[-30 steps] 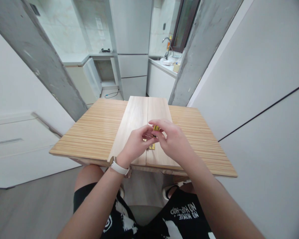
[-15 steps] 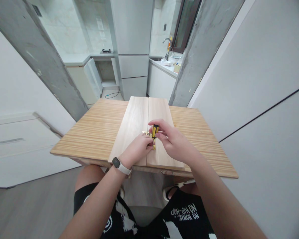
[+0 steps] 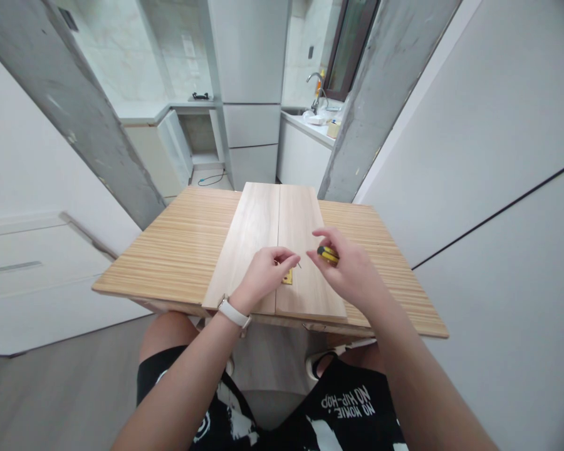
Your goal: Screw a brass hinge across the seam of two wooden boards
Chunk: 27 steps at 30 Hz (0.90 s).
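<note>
Over on the left there is only bare wall and a slanted grey concrete post (image 3: 75, 106), then the striped wooden surface (image 3: 178, 250) begins, jutting out over the person's knees. Two pale boards (image 3: 258, 219) lie on it side by side, their long edges meeting in a straight seam that runs away from the person. The left hand (image 3: 263, 279), with a white watch (image 3: 232, 313) at the wrist, rests on the left board close to the seam, its fingers curled in and pinched together at the tips; whatever small thing they nip is too tiny to make out. Just beside those fingertips, a small brass hinge (image 3: 287, 277) sits across the seam near the front edge of the boards, partly hidden by the hand. A thin dark metal tip shows right there above the hinge. To the right, the right hand (image 3: 350, 272) hovers over the right board, closed around a small yellow-and-black screwdriver (image 3: 328, 254) whose handle pokes out between thumb and forefinger, held level and a little apart from the hinge. Behind all this, a grey cabinet (image 3: 251, 94) and a counter with a tap (image 3: 316, 88) stand in the kitchen, and another concrete post (image 3: 380, 94) leans off to the right.
</note>
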Each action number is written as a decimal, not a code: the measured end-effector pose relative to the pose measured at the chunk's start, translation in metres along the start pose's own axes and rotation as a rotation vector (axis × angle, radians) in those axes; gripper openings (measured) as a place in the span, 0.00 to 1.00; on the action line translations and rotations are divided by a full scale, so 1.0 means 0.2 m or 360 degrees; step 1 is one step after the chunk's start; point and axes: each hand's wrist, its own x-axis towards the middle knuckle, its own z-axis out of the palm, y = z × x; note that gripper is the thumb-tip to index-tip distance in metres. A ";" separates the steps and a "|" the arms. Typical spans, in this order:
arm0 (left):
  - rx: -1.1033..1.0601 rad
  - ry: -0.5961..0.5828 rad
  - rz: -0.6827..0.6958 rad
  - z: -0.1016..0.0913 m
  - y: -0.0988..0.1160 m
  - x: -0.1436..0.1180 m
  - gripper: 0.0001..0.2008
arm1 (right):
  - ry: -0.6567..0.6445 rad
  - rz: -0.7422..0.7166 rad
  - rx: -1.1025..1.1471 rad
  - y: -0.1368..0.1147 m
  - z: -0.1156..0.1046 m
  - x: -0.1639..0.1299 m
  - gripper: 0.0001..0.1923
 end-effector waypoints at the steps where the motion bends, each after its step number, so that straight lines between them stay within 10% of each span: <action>1: -0.0034 0.0017 -0.0001 0.01 0.00 0.01 0.16 | -0.0047 0.0010 -0.0084 0.02 0.03 -0.01 0.14; 8: -0.0074 0.0027 0.0022 0.08 -0.01 0.01 0.17 | -0.0149 0.0077 -0.0151 0.06 0.18 -0.08 0.08; 13: 0.0516 0.0057 0.0232 -0.02 0.00 -0.06 0.15 | -0.0137 0.0174 -0.0539 0.10 0.24 -0.13 0.07; 19: 0.1272 0.0220 0.0226 -0.19 -0.20 -0.16 0.24 | -0.0183 0.0235 -0.0942 0.22 0.34 -0.20 0.08; 27: 0.1303 0.0050 0.0104 -0.19 -0.34 -0.16 0.25 | -0.0225 0.0256 -0.0950 0.26 0.38 -0.21 0.08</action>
